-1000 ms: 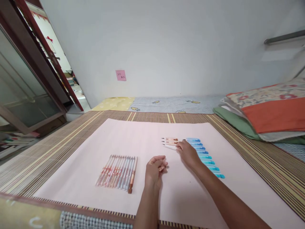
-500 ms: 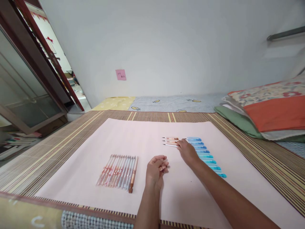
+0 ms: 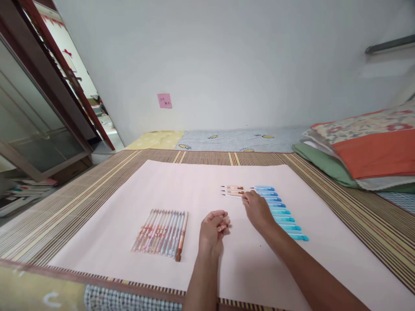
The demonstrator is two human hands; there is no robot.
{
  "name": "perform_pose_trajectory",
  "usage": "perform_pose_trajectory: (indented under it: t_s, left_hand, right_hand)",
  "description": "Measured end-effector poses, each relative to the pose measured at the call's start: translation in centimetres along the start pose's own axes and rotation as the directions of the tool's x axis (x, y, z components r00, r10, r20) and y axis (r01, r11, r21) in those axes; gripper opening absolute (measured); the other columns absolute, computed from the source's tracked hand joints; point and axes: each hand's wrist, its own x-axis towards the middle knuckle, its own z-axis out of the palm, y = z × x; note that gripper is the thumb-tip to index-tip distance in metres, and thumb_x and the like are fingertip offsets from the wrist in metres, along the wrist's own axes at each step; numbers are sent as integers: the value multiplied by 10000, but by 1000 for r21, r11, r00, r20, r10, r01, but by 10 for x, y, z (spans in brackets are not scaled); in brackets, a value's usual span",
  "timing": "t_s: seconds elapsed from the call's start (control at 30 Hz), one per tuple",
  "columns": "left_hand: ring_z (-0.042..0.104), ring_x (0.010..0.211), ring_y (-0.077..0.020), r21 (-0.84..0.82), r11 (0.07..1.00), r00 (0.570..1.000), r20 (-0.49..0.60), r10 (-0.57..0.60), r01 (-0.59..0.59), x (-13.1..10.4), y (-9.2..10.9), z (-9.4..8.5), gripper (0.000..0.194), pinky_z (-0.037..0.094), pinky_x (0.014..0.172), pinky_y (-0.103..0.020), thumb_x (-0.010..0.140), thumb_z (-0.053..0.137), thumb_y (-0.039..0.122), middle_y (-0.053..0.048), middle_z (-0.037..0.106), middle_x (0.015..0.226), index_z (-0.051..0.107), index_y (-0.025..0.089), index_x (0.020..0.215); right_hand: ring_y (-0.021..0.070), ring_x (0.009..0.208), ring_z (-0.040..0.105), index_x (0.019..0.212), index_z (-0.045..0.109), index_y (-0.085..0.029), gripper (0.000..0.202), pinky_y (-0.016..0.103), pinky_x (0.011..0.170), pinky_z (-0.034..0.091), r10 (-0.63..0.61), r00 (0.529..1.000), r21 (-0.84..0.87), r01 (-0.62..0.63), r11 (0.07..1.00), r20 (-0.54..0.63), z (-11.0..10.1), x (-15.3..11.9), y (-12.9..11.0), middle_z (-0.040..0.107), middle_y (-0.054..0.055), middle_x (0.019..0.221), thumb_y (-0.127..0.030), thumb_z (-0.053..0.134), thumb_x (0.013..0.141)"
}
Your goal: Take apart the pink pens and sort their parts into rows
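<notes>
Head view: R hand (image 3: pixel 254 206) pinching white pen (image 3: pixel 232 196), its 10 o'clock; L hand (image 3: pixel 214 226), R's 8 o'clock, curled round brownish pc (image 3: pixel 222 228). Risk: L grip loosening may drop pc; R wrist swing could knock blue pens (image 3: pixel 290 219), R's 3 o'clock.

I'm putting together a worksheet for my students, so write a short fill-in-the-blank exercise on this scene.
1. The colour of the sticky note on the wall is ____.
2. The pale sheet lies on a mat patterned with ____.
3. The white pen at the right hand points its dark tip to the picture's ____.

Missing words: pink; stripes; left.
</notes>
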Motion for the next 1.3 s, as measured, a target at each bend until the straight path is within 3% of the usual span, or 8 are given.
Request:
perform_pose_trajectory:
  t_s: [0.07, 0.17, 0.37, 0.5, 0.67, 1.3]
  left_hand:
    - [573, 514, -90, -4, 1000, 1000, 2, 4, -4, 0, 0, 0, 222, 436, 484, -212, 600, 780, 150, -94, 736, 814, 686, 129, 800]
    - [601, 538, -107, -6, 1000, 1000, -2, 6, -6, 0, 0, 0, 228, 430, 475, -213, 587, 780, 155, -97, 735, 828, 685, 129, 793]
    - [633, 575, -124, -14, 1000, 1000, -10, 11, -12, 0, -1, 1, 211, 423, 469, -209, 613, 774, 149, -110, 735, 868, 676, 130, 799]
    - [622, 560, -115, -17, 1000, 1000, -13, 9, -10, 0, -1, 2, 216, 427, 471, -210, 616, 774, 143, -114, 737, 874, 676, 124, 808]
    - [603, 527, -103, -12, 1000, 1000, -18, 1, -1, -1, 0, 3, 208, 430, 467, -204, 621, 759, 135, -95, 737, 823, 676, 125, 811]
    - [570, 487, -89, -9, 1000, 999, -36, -11, 10, -5, 1, 6, 209, 425, 467, -211, 604, 720, 137, -91, 737, 787, 679, 121, 809]
  right_hand:
    - [207, 929, 612, 902, 686, -186, 241, 300, 810, 376, 73, 997, 24, -72, 997, -21, -4, -5, 4, 696, 76, 990, -82, 469, 925]
    - [229, 979, 614, 883, 726, -184, 314, 314, 826, 377, 140, 989, -24, -140, 990, 35, -8, -13, 6, 722, 88, 1008, -29, 453, 873]
    - [244, 973, 611, 925, 738, -189, 282, 333, 797, 358, 54, 989, -188, -28, 982, 136, -8, -23, -12, 718, 111, 1048, -125, 465, 962]
    - [247, 995, 602, 936, 719, -189, 235, 332, 803, 362, 63, 984, -257, -18, 966, 169, -5, -20, -18, 685, 118, 1061, -207, 490, 989]
    - [279, 1049, 587, 1006, 712, -176, 209, 357, 826, 371, 46, 982, -265, 5, 964, 184, -3, -16, -19, 668, 134, 1154, -231, 511, 988]
    - [304, 1096, 583, 1077, 680, -187, 190, 383, 829, 365, 51, 984, -279, -2, 960, 170, 1, -16, -27, 686, 135, 1210, -216, 513, 990]
